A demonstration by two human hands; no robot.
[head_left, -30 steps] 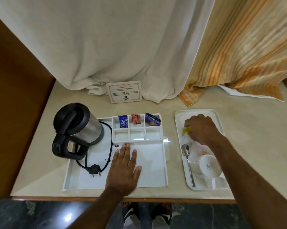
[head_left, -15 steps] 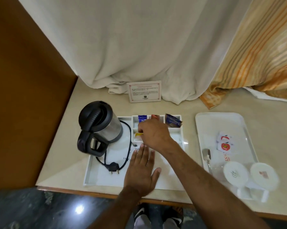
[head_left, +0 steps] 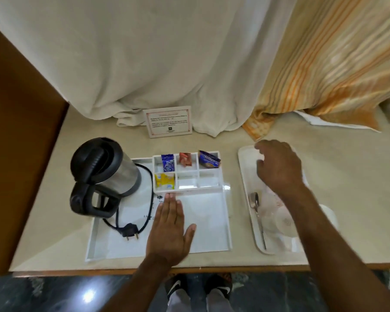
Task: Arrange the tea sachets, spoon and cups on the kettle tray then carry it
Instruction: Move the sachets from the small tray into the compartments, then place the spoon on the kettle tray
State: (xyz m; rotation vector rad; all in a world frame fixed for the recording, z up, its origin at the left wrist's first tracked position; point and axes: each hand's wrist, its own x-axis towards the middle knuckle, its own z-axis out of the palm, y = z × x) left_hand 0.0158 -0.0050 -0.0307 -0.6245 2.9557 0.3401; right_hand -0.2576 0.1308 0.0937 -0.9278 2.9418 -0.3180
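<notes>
Black kettle (head_left: 104, 174) on the white kettle tray (head_left: 207, 226) on the counter (head_left: 358, 176), yellow sachet (head_left: 164, 180) in its front-left compartment, left hand (head_left: 170, 230) flat, grip released, right hand (head_left: 279, 167) empty, grip loose, above the side tray (head_left: 245, 167), spoon (head_left: 257, 212), blurred cups (head_left: 281, 221)

I log: kettle (head_left: 104, 172), brushed metal body, matt black plastic lid and handle. Kettle tray (head_left: 209, 221), smooth glossy white plastic. Spoon (head_left: 256, 210), shiny metal. Sachets (head_left: 164, 181), glossy foil or paper. Counter (head_left: 358, 176), polished beige stone. Curtains (head_left: 144, 64), matt cloth.
</notes>
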